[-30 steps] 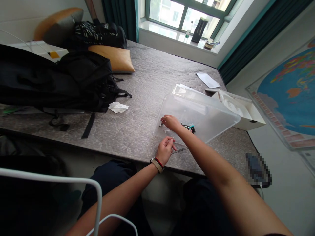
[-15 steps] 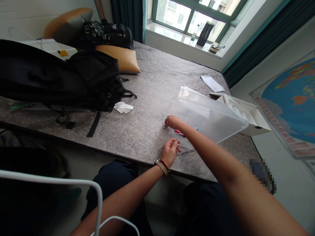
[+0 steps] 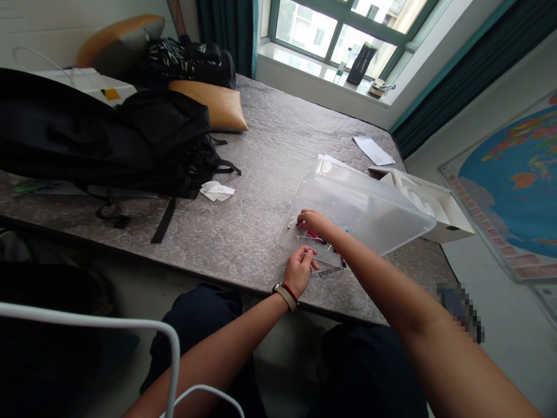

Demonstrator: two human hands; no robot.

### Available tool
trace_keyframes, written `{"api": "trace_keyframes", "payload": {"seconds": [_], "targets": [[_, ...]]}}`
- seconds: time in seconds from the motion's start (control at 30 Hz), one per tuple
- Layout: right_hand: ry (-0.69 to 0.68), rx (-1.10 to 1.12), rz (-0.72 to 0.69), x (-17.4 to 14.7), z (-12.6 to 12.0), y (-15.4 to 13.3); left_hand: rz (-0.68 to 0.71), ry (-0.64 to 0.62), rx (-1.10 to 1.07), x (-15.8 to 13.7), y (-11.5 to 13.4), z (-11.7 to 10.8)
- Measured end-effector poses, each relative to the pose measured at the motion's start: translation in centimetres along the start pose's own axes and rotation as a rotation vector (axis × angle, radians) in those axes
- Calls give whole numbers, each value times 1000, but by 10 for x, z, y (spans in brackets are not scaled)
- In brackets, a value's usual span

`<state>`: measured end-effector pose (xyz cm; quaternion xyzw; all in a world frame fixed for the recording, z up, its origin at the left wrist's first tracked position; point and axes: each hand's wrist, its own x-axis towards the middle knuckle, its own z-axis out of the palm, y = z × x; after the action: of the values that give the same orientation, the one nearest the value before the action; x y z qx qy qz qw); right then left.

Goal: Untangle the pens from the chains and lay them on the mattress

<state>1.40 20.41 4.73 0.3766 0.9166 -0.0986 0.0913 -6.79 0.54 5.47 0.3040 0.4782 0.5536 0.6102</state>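
Observation:
A clear plastic box point(image 3: 369, 203) lies tipped on its side on the mattress, its wall slanting up to the right. My right hand point(image 3: 312, 220) reaches inside with its fingertips pinched together at a small dark item, too small to name. Just left of those fingers lies a small metal piece point(image 3: 289, 226). Below the hand are a red-handled tool point(image 3: 313, 235) and several thin metal pieces, partly hidden by my forearm. My left hand point(image 3: 299, 268) rests at the box's near edge, fingers curled and thumb pressed to them; what they grip is unclear.
A white open box point(image 3: 448, 217) stands behind the plastic one. White paper point(image 3: 373, 151) lies farther back, a crumpled tissue point(image 3: 216, 191) to the left. A black backpack point(image 3: 161, 139) and an orange pillow point(image 3: 217, 104) take up the left side. A white cable point(image 3: 108, 319) crosses the lower left.
My right hand has moved slightly right, leaving the small metal piece lying on the plastic, and its fingers are now at a dark item. My left hand stays in place.

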Motion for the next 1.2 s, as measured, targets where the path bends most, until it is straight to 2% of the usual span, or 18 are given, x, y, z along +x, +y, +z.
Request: {"api": "trace_keyframes", "payload": {"seconds": [0.2, 0.33, 0.53, 0.63, 0.73, 0.87, 0.93, 1.07, 1.2], "targets": [[161, 156, 74, -18, 9, 9, 1, 20, -5, 3, -3, 0], [193, 184, 95, -27, 13, 10, -7, 14, -30, 6, -6, 0], [160, 177, 95, -30, 10, 10, -49, 14, -128, 12, -1, -1], [247, 255, 142, -37, 8, 12, -65, 27, -179, 17, 5, -5], [439, 560, 279, -53, 8, 9, -60, 40, -187, 23, 7, -9], [628, 1321, 448, -92, 17, -13, -15, 66, -81, 26, 2, -12], [679, 1567, 467, -113, 25, -29, 18, 62, -16, 26, -2, -12], [702, 1766, 513, -137, 37, -58, 86, 20, 90, 21, -8, -12], [650, 1841, 460, -137, 37, -74, 106, -31, 156, 20, -10, -12]]}}
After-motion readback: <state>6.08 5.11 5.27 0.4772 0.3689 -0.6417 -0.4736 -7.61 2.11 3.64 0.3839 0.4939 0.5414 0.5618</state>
